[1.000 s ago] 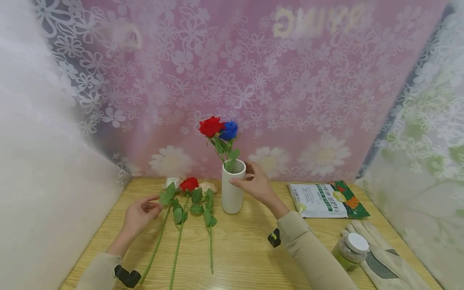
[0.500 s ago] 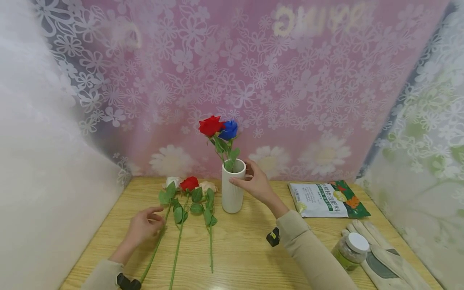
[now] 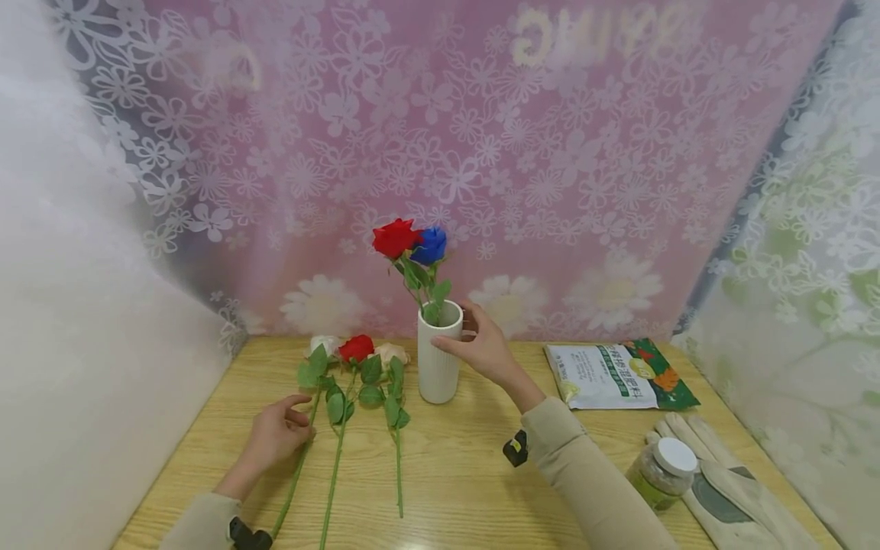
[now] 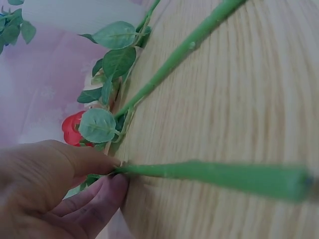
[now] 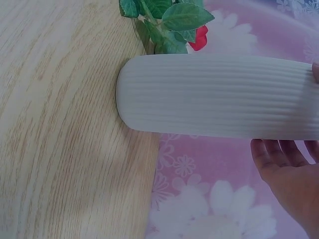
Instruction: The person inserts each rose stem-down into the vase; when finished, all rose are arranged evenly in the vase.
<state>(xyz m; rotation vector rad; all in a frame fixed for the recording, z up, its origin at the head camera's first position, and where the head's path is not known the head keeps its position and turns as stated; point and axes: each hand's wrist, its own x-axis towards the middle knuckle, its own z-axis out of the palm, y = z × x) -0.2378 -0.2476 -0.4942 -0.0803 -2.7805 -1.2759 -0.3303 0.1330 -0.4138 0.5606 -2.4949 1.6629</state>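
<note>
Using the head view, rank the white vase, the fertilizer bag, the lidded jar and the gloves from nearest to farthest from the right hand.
1. White vase: at the right hand itself, fingers around its rim, table centre.
2. Fertilizer bag: lying flat to the hand's right, toward the back.
3. Lidded jar: near the front right edge.
4. Gloves: beside the jar, far right corner, slightly farther out.

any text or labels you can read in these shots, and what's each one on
Pale letters on the pink backdrop: mirrored and blurred, not readable.
Print on the packet lying on the table: too small to read.
Jar with white lid: no label legible.
White vase: no text.
</note>
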